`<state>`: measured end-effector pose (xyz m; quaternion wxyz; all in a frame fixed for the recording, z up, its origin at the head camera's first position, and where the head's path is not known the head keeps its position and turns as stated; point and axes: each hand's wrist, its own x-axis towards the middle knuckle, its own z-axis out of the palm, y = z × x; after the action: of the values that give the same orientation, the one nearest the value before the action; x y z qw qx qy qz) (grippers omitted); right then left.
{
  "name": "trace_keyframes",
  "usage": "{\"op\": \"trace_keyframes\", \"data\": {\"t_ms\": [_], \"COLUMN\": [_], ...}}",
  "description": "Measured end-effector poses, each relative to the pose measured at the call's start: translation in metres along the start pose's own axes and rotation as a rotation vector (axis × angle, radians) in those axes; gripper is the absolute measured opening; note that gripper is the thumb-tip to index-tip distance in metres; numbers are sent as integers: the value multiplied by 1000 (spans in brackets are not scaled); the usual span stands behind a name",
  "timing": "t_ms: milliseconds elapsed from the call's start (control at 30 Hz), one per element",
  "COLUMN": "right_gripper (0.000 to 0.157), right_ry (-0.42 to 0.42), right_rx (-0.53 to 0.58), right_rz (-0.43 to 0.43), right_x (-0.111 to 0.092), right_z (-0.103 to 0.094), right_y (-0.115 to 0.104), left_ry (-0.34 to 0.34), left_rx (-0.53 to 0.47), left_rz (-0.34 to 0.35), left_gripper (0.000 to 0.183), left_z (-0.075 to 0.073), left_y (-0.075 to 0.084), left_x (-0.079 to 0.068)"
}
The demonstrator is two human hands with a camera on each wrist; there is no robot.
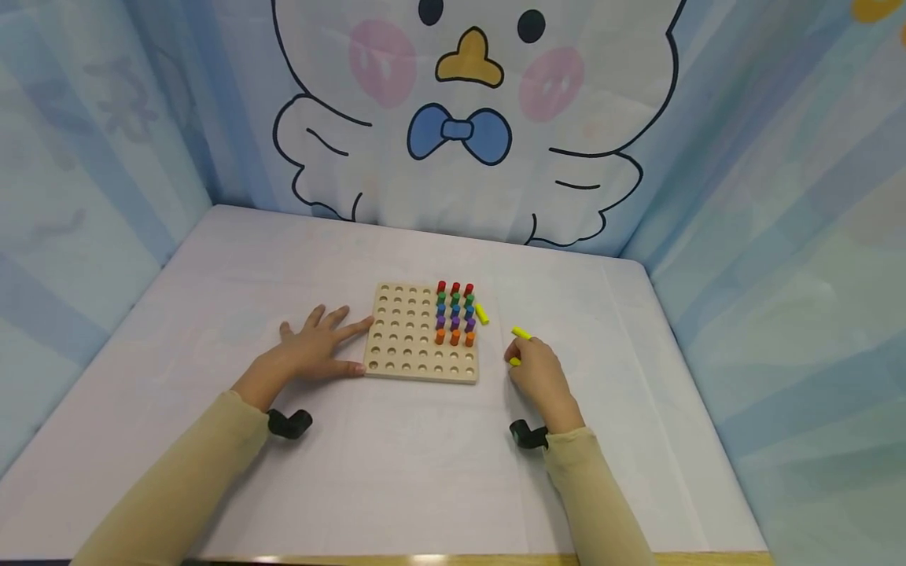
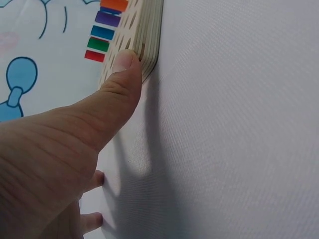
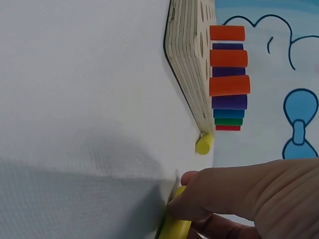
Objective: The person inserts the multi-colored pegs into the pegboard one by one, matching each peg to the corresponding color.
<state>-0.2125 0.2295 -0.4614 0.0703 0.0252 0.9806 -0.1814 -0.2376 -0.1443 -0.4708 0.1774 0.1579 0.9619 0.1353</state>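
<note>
A square wooden pegboard lies on the table with rows of round holes. Its right part holds short rows of red, green, blue, purple and orange pegs standing upright. My left hand is spread at the board's left side, thumb and forefinger against its edge. To the right of the board, my right hand pinches a yellow peg between thumb and fingers, low over the cloth. A second yellow peg lies just beyond that hand. Another yellow peg lies beside the board's right edge.
White cloth covers the table, whose wooden front edge shows at the bottom. Curtains stand on both sides, and a backdrop with a cartoon figure hangs behind. Each wrist carries a small black camera mount.
</note>
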Motion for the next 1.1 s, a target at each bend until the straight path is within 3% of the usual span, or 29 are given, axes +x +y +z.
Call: {"op": "trace_keyframes", "data": {"t_ms": [400, 1100], "right_gripper": [17, 14], "right_ry": [29, 206], "right_rx": [196, 454], "right_rz": [-23, -35], "right_x": [-1, -3], "right_z": [4, 5], "right_y": [-14, -39], "left_ry": [-11, -19], "left_rx": [2, 1], "left_rz": [-9, -10], "left_gripper": [96, 96], "left_z": [0, -1], "left_y": [-1, 0], "left_x": [2, 2]}}
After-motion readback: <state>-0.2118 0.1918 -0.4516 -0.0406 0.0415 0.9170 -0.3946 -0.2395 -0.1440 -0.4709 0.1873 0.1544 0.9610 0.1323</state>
